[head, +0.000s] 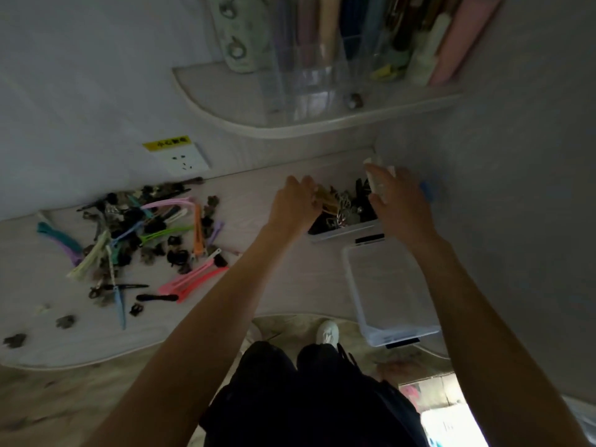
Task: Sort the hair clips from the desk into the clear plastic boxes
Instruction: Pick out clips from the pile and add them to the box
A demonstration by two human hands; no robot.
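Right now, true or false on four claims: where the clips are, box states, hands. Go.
1. The loose pile of coloured and dark hair clips lies on the pale desk to the person's left. True.
2. The near clear plastic box is full of clips. False: it looks empty.
3. Both hands are over the far clear plastic box holding dark clips. True: left hand, right hand.
4. The white wall socket has a plug in it. False: nothing is plugged in.
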